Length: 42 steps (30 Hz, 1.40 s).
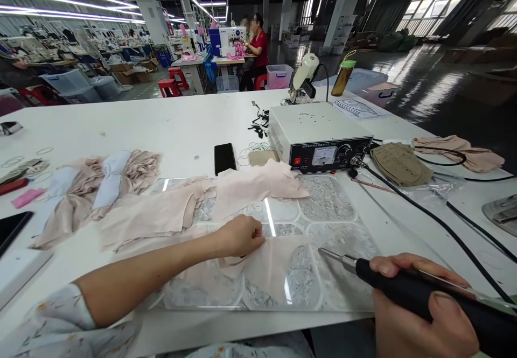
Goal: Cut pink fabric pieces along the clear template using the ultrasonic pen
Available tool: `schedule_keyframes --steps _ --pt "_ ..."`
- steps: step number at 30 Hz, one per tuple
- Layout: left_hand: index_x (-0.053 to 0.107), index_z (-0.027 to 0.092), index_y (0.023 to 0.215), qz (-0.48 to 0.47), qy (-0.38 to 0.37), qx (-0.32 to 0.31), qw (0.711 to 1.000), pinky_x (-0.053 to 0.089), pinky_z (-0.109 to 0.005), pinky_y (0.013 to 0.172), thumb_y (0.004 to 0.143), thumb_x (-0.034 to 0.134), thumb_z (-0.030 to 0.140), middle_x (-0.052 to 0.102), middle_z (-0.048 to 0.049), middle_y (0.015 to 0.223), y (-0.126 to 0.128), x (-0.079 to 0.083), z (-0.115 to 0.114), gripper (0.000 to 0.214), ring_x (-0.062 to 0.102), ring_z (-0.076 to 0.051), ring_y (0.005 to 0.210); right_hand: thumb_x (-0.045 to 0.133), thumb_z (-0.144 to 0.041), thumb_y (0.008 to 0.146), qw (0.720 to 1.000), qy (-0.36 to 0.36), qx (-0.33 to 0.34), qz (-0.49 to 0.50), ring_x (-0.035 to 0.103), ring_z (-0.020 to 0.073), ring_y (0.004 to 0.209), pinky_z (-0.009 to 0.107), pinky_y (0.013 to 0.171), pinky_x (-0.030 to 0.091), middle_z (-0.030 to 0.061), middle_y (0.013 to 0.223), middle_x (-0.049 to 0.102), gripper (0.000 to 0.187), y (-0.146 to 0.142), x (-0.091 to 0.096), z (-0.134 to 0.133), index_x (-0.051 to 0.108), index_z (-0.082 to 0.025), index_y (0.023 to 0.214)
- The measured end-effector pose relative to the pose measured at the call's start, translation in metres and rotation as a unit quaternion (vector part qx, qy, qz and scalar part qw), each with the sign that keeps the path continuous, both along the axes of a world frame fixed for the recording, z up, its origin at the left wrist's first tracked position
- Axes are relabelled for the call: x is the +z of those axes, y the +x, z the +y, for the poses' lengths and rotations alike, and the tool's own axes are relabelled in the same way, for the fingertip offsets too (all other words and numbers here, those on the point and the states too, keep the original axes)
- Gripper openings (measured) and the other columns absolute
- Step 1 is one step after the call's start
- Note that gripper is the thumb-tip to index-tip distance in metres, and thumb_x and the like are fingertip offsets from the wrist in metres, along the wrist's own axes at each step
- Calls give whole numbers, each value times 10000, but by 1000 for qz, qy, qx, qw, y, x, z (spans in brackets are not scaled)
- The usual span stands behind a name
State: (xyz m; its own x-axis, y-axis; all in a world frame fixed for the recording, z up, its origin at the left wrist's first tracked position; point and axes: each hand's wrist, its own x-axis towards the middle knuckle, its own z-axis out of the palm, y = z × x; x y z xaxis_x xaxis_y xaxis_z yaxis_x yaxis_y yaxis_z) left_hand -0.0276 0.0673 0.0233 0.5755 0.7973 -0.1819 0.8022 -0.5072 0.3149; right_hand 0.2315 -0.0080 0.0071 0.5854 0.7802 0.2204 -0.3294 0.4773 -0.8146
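My right hand [428, 309] is closed around the black handle of a corded ultrasonic cutter [398, 285]. The cutter's thin metal tip points left, just above the clear patterned mat [343, 239]. Fingers curled, my left hand [242, 237] pinches the upper edge of a pale pink fabric piece [269, 269], which lies flat on the mat. The cutter's tip is to the right of this piece, apart from it. Beyond my left hand, a stack of pink fabric pieces [258, 185] lies across the mat's far edge, and another fabric stack [149, 212] lies to its left.
A control box [319, 132] with a dial stands behind the mat; its black cable [436, 220] runs to the right. A phone [224, 159], tied fabric bundles [117, 177] and brown fabric pieces [400, 164] lie around. A co-worker in red [259, 46] sits farther back.
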Motion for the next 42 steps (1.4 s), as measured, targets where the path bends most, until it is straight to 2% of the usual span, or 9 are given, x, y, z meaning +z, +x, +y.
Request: schedule_keyframes --steps 2,4,7,9,13,16,21,28,42 --pt "669 154 845 -6 0 -24 1000 487 -237 604 889 537 166 706 -46 829 -3 7 -6 141 663 -177 722 564 -279 663 999 3 -37 21 444 180 650 349 502 392 6 777 398 112 -4 4 -5 587 -267 772" --pt "665 193 1076 -28 17 -117 993 494 -319 893 921 543 187 657 -75 1196 -6 11 -8 197 631 -227 1069 531 -281 664 999 -12 -31 28 425 172 610 355 492 391 8 754 396 128 -8 8 -12 597 -249 769" --pt "579 258 1274 -56 73 -316 944 243 -446 1171 963 549 281 431 -45 1487 -7 4 -3 313 339 -271 1409 541 -295 602 997 -21 -33 70 399 144 555 335 454 377 -5 726 427 167 -11 13 -18 582 -229 750" --pt "527 278 1335 -54 90 -357 928 195 -461 1193 967 550 359 400 -37 1508 -4 -8 0 377 291 -266 1435 557 -301 594 995 -26 -34 95 409 139 550 322 443 373 -8 718 458 168 -10 13 -19 574 -225 743" --pt "415 221 1433 -39 126 -262 956 296 -535 1130 993 489 395 366 -109 1520 13 -27 -7 479 346 -321 1401 546 -317 591 996 -3 -39 84 423 130 513 304 424 364 -18 679 476 172 -1 9 -19 570 -225 734" --pt "489 147 1361 -64 164 -199 964 352 -530 1090 1006 460 292 460 -153 1447 25 -27 -15 385 416 -327 1352 538 -339 598 998 12 -38 51 441 126 478 299 418 370 -18 646 472 198 4 5 -20 584 -207 738" --pt "632 166 1099 -121 97 -274 949 403 -415 1030 940 544 127 609 -104 1226 43 -13 2 186 539 -249 1192 549 -355 655 999 16 -35 27 482 123 460 293 421 394 1 655 536 221 4 2 -26 629 -180 765" --pt "625 174 831 -147 14 -273 951 434 -300 884 836 680 115 605 -40 995 62 -16 21 82 568 -184 956 596 -346 652 998 19 -32 58 492 118 455 281 416 406 5 655 567 211 2 3 -32 657 -180 767" --pt "649 178 816 -215 -41 -257 941 442 -317 915 946 563 223 634 -49 929 59 -15 26 162 588 -177 938 575 -364 700 998 23 -47 41 473 110 453 281 410 395 1 681 547 210 -8 4 -33 670 -205 798"
